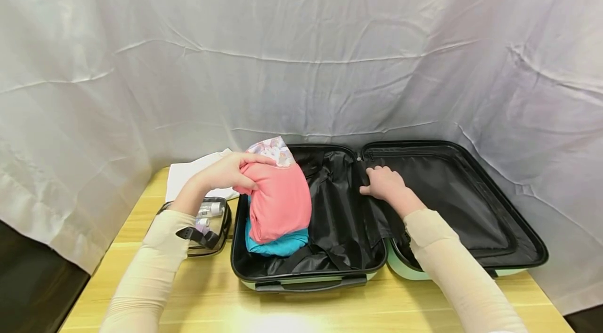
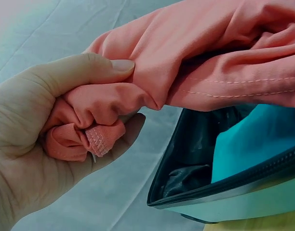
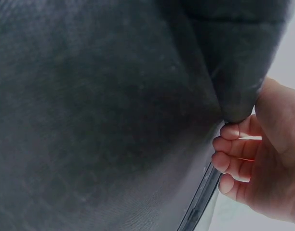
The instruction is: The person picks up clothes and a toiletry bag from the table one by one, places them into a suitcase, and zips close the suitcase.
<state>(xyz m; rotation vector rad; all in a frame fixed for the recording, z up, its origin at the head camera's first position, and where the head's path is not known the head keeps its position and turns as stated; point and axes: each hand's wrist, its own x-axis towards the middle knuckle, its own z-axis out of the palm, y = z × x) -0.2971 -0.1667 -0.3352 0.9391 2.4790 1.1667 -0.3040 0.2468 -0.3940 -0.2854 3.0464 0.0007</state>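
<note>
Already a teal garment is packed in the suitcase; above it, the pink garment is clenched in the left hand (unreleased), while black lining is pinched by the right hand.

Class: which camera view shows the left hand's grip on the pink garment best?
Left wrist: the left hand bunches the pink garment close up. The head view shows it smaller; the right wrist view does not show it.
</note>
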